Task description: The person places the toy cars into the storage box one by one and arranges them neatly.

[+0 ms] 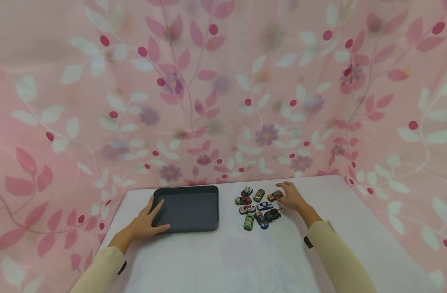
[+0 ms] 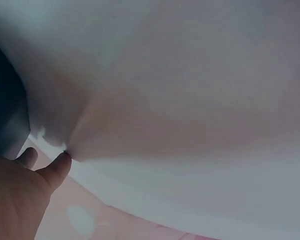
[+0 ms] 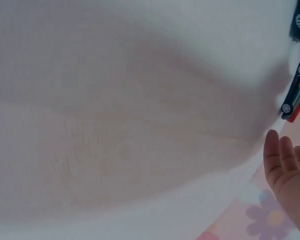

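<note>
A dark grey rectangular tray (image 1: 187, 228) lies on the table's left half. My left hand (image 1: 144, 224) is spread at its left edge, some fingers over the rim. In the left wrist view, fingers of that hand (image 2: 20, 187) show beside the tray's dark side (image 2: 7, 105). To the right, several small toy cars are grouped. My right hand (image 1: 290, 196) is beside the orange-red toy car (image 1: 274, 195), thumb close to it. The right wrist view shows that hand (image 3: 290, 175) with extended fingers, a gap away from the car (image 3: 296, 92); whether the thumb touches it is hidden.
Among the grouped cars are a green one (image 1: 249, 221), a blue-orange one (image 1: 261, 219), a white one (image 1: 264, 206) and a black tank-like toy (image 1: 272, 215). The white-covered table (image 1: 238, 260) ends at a pink floral curtain (image 1: 223, 101) behind and at both sides.
</note>
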Motion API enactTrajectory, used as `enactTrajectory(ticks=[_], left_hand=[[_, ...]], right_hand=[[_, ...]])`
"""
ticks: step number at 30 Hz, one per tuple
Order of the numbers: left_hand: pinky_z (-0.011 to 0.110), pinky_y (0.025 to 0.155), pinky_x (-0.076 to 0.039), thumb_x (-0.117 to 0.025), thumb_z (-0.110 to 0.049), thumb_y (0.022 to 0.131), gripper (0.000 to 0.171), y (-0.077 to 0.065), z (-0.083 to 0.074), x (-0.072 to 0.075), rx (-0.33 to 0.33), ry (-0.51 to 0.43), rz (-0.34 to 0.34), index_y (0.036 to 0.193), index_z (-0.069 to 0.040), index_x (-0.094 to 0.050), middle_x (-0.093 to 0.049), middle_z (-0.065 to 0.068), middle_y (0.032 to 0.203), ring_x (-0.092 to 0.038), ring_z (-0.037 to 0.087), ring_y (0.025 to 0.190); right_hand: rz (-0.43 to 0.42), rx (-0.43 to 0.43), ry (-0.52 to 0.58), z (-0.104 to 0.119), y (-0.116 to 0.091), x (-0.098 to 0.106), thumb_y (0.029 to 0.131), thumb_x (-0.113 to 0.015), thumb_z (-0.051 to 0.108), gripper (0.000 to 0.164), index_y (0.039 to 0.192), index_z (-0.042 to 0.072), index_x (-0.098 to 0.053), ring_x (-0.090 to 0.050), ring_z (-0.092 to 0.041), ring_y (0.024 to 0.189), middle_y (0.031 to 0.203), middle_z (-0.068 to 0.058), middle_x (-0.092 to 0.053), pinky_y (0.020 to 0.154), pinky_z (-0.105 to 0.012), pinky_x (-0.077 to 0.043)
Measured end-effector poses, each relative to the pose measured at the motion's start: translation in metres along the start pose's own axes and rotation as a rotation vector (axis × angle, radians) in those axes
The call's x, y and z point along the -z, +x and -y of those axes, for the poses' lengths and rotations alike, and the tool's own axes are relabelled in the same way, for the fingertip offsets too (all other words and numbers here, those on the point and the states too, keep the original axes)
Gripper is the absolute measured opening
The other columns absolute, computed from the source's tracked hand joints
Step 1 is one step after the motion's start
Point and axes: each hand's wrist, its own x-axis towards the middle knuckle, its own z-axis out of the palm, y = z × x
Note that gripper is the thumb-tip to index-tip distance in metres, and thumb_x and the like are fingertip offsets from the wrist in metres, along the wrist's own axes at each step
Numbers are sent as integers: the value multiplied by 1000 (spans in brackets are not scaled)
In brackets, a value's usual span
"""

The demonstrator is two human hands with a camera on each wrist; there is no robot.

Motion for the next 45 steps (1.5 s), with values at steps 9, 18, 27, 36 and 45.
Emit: enactTrajectory(ticks=[9,18,27,36,45], left_hand=[[75,97,-35,-73,-61,79,116,-2,4,-2,29,-90,-12,160,-8,-7,4,30,162,-28,62,137],[70,103,-34,-73,-63,78,121,0,5,-6,59,-71,-21,159,-2,-6,-2,27,164,-35,57,137],[75,106,-25,-72,-63,77,123,-1,1,-10,80,-69,-44,158,1,-5,-2,28,163,-30,51,142],[72,106,-28,-74,-64,75,125,-4,3,-9,63,-92,-39,159,-4,-5,-2,24,165,-32,51,141],[73,109,-22,-72,-62,79,122,-7,10,-7,4,-113,-20,158,2,-4,-2,24,165,-24,46,147]], right_hand=[[76,-52,55,-10,5,-10,78,-75,0,62,136,-2,-55,-56,-37,96,133,-36,-42,86,-52,-49],[98,-26,41,-18,14,-13,83,-76,8,40,121,1,-68,-60,-33,97,115,-25,-55,85,-49,-51],[47,39,-51,-28,16,-3,79,-78,12,37,111,-6,-70,-56,-34,93,99,-24,-62,86,-52,-47],[90,-40,12,-31,13,-2,84,-78,15,34,112,-2,-71,-58,-36,96,105,-25,-62,87,-53,-47],[124,-217,164,-38,14,1,85,-78,20,42,119,-2,-68,-58,-34,105,118,-24,-64,92,-49,-48]])
